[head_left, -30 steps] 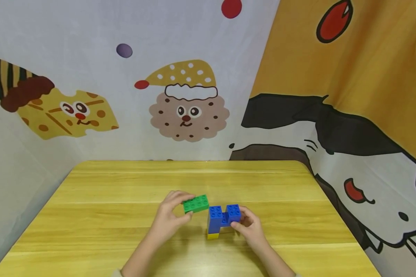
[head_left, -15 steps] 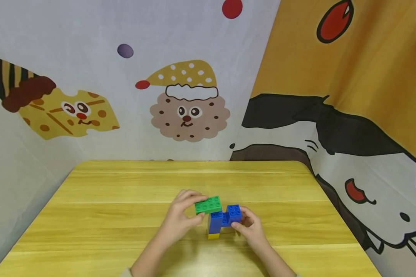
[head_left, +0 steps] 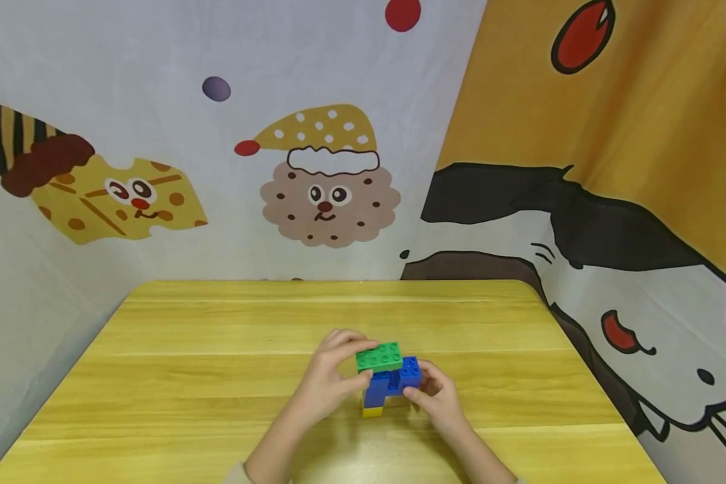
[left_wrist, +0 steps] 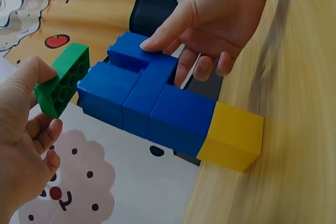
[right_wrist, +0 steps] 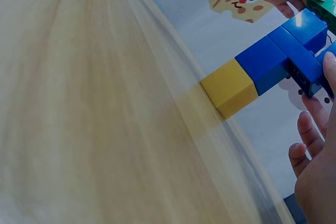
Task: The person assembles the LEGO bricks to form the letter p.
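A small tower stands on the table, with a yellow brick at its foot and several blue bricks stacked above it. One blue brick sits out to the right on a side arm of the tower, pinched by my right hand between thumb and fingers. My left hand holds a green brick by its ends, studs up. In the left wrist view, the green brick hovers just off the top of the tower, its hollow underside facing the blue studs.
The tower rests on a wooden table near its front middle. Behind the table hangs a cloth printed with cartoon figures.
My left hand has carried the green brick rightward, from beside the tower to over its top. My right hand and the tower have stayed in place.
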Available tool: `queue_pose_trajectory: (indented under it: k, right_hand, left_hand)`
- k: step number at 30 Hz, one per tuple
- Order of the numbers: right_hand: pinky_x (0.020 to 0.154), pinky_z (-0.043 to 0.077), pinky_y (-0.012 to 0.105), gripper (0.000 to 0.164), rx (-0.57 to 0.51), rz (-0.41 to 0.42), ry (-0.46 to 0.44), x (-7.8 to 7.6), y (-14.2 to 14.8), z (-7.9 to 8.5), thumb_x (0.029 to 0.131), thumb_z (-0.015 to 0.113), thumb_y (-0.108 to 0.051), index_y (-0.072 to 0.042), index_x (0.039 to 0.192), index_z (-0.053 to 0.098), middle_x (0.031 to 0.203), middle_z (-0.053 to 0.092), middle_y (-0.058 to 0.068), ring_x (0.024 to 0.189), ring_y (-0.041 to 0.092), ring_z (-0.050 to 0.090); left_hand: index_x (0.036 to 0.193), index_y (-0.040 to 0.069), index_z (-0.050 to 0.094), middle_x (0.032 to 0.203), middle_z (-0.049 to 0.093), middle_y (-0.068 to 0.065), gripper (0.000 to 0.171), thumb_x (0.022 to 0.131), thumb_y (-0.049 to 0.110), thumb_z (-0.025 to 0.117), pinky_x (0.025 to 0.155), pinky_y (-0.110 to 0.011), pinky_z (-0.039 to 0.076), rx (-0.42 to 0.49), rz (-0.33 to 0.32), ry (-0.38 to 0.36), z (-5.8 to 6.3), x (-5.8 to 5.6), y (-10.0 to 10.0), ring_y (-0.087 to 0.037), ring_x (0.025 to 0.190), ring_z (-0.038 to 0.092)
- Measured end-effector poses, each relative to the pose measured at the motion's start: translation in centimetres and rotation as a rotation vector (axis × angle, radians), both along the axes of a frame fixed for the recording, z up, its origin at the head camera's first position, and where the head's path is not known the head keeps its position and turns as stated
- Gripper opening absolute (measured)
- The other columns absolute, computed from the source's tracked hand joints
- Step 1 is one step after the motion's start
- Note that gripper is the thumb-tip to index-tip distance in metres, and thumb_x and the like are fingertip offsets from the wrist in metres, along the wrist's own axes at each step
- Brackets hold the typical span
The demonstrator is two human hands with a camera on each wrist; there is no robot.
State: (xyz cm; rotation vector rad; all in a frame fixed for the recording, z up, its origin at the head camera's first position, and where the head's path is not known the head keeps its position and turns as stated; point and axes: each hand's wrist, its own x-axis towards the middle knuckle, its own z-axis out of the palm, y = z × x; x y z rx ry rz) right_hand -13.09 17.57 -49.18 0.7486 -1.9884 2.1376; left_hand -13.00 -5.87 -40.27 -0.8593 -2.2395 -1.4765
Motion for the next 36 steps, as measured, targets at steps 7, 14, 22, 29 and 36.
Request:
queue_pose_trajectory:
  k: [7, 14, 22, 29, 36]
  right_hand:
    - [0.075, 0.052, 0.028, 0.039, -0.009, 0.013, 0.006, -0.1, 0.0, 0.1, 0.087, 0.063, 0.009, -0.008, 0.122, 0.061, 0.106, 0.067, 0.003, 0.091, 0.017, 0.062]
    - [0.075, 0.052, 0.028, 0.042, -0.020, 0.024, 0.030, -0.3, -0.1, 0.0, 0.087, 0.060, 0.014, -0.008, 0.123, 0.060, 0.110, 0.067, 0.003, 0.093, 0.016, 0.062]
    - [0.075, 0.052, 0.028, 0.041, -0.012, 0.022, 0.018, -0.1, -0.1, 0.2, 0.087, 0.060, 0.011, -0.009, 0.123, 0.061, 0.109, 0.067, 0.003, 0.092, 0.016, 0.062]
    - [0.075, 0.052, 0.028, 0.037, 0.000, 0.010, 0.003, 0.0, -0.1, 0.2, 0.088, 0.062, 0.008, -0.007, 0.122, 0.061, 0.108, 0.067, 0.003, 0.091, 0.017, 0.062]
    - [0.075, 0.052, 0.028, 0.036, 0.009, -0.001, -0.010, -0.1, -0.1, 0.1, 0.088, 0.064, 0.004, -0.007, 0.122, 0.061, 0.107, 0.067, 0.003, 0.090, 0.019, 0.062]
  left_hand:
    - [0.117, 0.013, 0.069, 0.111, 0.059, 0.011, 0.043, 0.075, 0.010, 0.075, 0.085, -0.039, 0.047, -0.017, -0.005, -0.026, 0.0, -0.1, 0.8, -0.012, 0.104, 0.049]
    - [0.118, 0.009, 0.068, 0.111, 0.059, 0.010, 0.042, 0.076, 0.009, 0.074, 0.084, -0.036, 0.047, -0.048, -0.028, -0.012, -0.2, -0.2, 1.2, -0.012, 0.103, 0.048]
    - [0.118, 0.010, 0.068, 0.110, 0.059, 0.009, 0.043, 0.075, 0.008, 0.075, 0.086, -0.035, 0.047, -0.063, -0.029, -0.027, -0.4, -0.2, 1.4, -0.011, 0.103, 0.048]
    - [0.118, 0.009, 0.068, 0.110, 0.059, 0.008, 0.042, 0.076, 0.009, 0.075, 0.085, -0.034, 0.047, -0.079, -0.030, -0.035, -0.5, -0.3, 1.3, -0.011, 0.103, 0.048]
    - [0.117, 0.011, 0.069, 0.111, 0.059, 0.011, 0.041, 0.076, 0.009, 0.075, 0.085, -0.034, 0.048, -0.081, -0.041, -0.075, -0.5, -0.3, 1.2, -0.010, 0.103, 0.048]
